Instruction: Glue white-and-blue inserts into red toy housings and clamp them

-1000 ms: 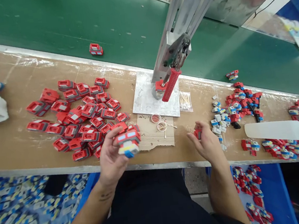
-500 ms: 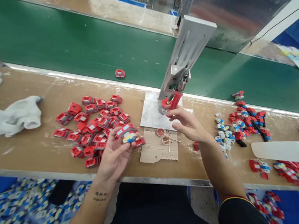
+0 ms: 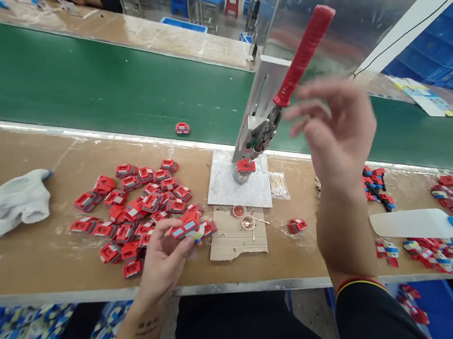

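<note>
My left hand [image 3: 165, 259] is closed around a red toy car piece [image 3: 187, 227] with light-blue windows and a bit of yellow and blue below. My right hand [image 3: 337, 128], somewhat blurred, is raised with its fingers apart and holds nothing. Just left of its fingers, the red-gripped lever [image 3: 303, 55] of a toggle clamp press [image 3: 264, 132] points up. Under the press, a red part [image 3: 246, 166] sits on a small holder on the white base plate [image 3: 220, 186]. Many red and grey toy shells [image 3: 136, 208] lie heaped beyond my left hand.
Cardboard [image 3: 223, 247] bears two small dishes and cotton swabs. A bag of swabs [image 3: 278, 185] lies beside the plate. A single red shell [image 3: 297, 225], a white bottle [image 3: 415, 225] and piles of toy parts are to the right. The green belt [image 3: 95, 81] carries one shell [image 3: 182, 128].
The lever has swung from down to up. My right hand has risen from beside it to the right, fingers spread. My left hand still holds the toy car piece, now turned differently.
</note>
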`<move>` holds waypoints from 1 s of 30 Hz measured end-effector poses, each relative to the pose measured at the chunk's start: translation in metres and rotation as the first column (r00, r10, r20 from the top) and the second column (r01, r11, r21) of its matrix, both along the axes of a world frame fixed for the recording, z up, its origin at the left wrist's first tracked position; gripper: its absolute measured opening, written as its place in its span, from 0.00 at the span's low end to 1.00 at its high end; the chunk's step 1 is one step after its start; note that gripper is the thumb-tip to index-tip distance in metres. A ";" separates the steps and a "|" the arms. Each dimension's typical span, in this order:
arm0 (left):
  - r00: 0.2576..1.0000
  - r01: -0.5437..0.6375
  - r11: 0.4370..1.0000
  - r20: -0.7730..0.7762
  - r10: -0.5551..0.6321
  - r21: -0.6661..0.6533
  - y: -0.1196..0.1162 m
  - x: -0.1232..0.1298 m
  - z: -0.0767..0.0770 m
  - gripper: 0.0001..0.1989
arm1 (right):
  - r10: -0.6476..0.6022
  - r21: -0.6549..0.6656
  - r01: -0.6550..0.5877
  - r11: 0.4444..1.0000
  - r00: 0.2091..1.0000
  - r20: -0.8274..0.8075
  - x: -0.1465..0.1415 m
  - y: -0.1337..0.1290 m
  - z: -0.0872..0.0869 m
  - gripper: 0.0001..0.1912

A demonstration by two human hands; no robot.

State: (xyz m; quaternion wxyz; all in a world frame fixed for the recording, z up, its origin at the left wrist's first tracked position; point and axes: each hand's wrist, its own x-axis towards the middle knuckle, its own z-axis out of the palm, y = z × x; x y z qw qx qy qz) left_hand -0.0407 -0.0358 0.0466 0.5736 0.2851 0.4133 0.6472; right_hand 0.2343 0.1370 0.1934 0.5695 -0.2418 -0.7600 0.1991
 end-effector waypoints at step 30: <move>0.601 0.773 0.603 -0.530 -0.599 0.196 0.123 0.044 0.118 0.15 | 0.136 -0.635 0.147 0.759 0.917 0.375 -0.007 0.014 -0.146 0.18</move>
